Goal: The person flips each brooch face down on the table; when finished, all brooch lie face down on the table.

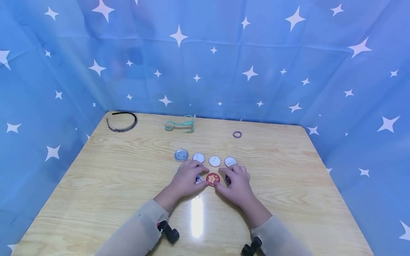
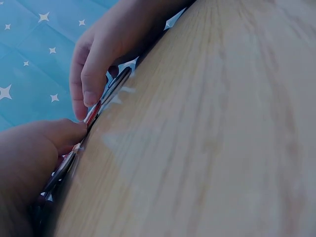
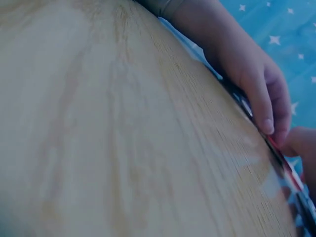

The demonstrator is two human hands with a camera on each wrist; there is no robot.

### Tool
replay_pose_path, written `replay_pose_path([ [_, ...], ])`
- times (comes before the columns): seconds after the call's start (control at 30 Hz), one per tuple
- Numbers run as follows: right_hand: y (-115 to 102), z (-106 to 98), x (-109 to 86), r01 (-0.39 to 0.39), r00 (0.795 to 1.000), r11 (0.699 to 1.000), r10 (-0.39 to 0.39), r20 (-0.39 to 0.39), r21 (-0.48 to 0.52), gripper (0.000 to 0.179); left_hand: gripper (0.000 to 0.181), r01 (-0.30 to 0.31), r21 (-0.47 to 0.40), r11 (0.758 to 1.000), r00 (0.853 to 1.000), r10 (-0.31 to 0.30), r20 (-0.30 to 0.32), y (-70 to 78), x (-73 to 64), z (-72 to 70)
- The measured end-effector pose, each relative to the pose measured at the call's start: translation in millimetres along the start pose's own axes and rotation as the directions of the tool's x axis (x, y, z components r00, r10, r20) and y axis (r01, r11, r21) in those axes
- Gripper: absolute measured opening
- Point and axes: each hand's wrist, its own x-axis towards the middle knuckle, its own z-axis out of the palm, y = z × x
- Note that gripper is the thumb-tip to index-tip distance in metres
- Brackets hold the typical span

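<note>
A round red pin badge [image 1: 213, 179] with a yellow star-shaped figure lies face up on the table between both hands. My left hand [image 1: 187, 177] rests from the left over a patterned badge [image 1: 198, 179], thumb tip at the red badge's edge. From the right, my right hand [image 1: 237, 185] partly covers a dark badge [image 1: 227, 179], its thumb touching the red badge's lower right. Behind them is a row of badges turned pin side up: a silver one [image 1: 181, 155] and white-backed ones [image 1: 214, 161]. The wrist views show the badges edge-on; the palms hide some.
Toward the back of the wooden table [image 1: 128, 185] lie a black toothed headband [image 1: 123, 128], a teal hair clip [image 1: 180, 123] and a purple hair tie [image 1: 237, 134]. A blue curtain [image 1: 211, 60] with white stars hangs behind and at both sides.
</note>
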Motion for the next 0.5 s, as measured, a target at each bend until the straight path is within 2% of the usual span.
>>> replay_pose_path([
  [0.27, -1.9, 0.5, -1.2, -0.007, 0.999, 1.000, 0.008, 0.046, -0.018, 0.058, 0.048, 0.018, -0.015, 1.000, 1.000, -0.018, -0.001, -0.4, -0.3, 1.9],
  [0.5, -2.4, 0.1, -2.2, 0.091, 0.996, 0.996, -0.091, 0.010, 0.002, 0.046, 0.041, 0.004, -0.019, 1.000, 1.000, -0.005, -0.010, -1.2, 0.4, 2.6],
])
